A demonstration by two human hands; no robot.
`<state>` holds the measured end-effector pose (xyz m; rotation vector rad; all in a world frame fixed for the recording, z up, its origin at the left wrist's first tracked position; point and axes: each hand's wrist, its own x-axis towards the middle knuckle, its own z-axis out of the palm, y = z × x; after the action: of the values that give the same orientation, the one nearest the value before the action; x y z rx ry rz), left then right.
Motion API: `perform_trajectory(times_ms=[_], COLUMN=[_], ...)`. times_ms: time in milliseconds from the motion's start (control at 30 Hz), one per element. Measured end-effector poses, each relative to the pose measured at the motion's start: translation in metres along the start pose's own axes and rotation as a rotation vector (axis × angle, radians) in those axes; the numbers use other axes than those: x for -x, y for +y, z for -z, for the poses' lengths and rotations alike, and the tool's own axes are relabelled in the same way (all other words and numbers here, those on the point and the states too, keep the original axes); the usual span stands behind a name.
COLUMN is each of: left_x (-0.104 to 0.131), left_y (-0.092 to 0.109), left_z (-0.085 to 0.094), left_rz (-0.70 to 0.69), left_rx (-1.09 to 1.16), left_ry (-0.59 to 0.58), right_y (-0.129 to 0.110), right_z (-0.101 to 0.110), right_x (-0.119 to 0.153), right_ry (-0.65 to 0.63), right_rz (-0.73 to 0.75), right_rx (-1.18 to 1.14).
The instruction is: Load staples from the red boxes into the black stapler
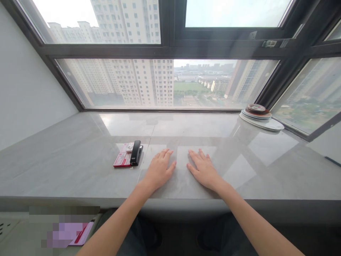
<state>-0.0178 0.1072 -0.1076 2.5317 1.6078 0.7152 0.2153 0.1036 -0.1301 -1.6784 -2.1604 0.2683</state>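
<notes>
My left hand (159, 169) lies palm down on the grey stone sill (66, 170), fingers apart, holding nothing. To its right, my right hand (204, 169) rests the same way, its fingers spread and nothing in them. A gap of bare stone separates the two. Left of my left hand, a black stapler (135, 153) sits on the right part of a red and white packet or booklet (123, 155). A small whitish box (129, 147) lies on the packet beside the stapler. Neither hand touches these things.
A stack of plates or round mats (259, 117) stands at the back right by the window frame (165, 51). A dark thin object (333, 161) shows at the far right. Below the sill at the lower left is a purple item (69, 233), partly pixelated.
</notes>
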Motion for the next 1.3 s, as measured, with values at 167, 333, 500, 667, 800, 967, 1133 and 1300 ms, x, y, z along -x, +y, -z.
perform_trajectory(times_ms=[167, 333, 500, 667, 800, 967, 1133, 1300], left_x=[-0.005, 0.0, 0.001, 0.0, -0.001, -0.001, -0.001, -0.001], left_y=[0.0, 0.002, 0.005, 0.003, 0.001, 0.0, 0.003, 0.003], left_z=[-0.033, -0.036, -0.033, -0.032, -0.032, -0.03, -0.028, -0.031], left_rz=[0.038, 0.087, 0.087, 0.08, 0.079, 0.083, 0.086, 0.077], left_rx=[-0.1, -0.101, -0.071, -0.069, -0.069, -0.063, -0.077, -0.075], left_ry=[-0.053, -0.006, -0.011, -0.013, -0.021, -0.036, -0.041, -0.036], right_y=[-0.013, -0.016, -0.016, -0.016, -0.014, -0.012, -0.013, -0.015], right_z=[-0.007, -0.007, -0.005, -0.005, -0.005, -0.003, -0.003, -0.002], right_x=[0.01, 0.007, 0.009, 0.009, 0.009, 0.009, 0.009, 0.01], right_ry=[-0.007, -0.005, -0.015, -0.014, -0.02, -0.026, -0.023, -0.025], right_rz=[-0.057, -0.065, -0.058, -0.061, -0.052, -0.057, -0.052, -0.049], right_rx=[0.19, 0.212, 0.215, 0.221, 0.208, 0.175, 0.179, 0.198])
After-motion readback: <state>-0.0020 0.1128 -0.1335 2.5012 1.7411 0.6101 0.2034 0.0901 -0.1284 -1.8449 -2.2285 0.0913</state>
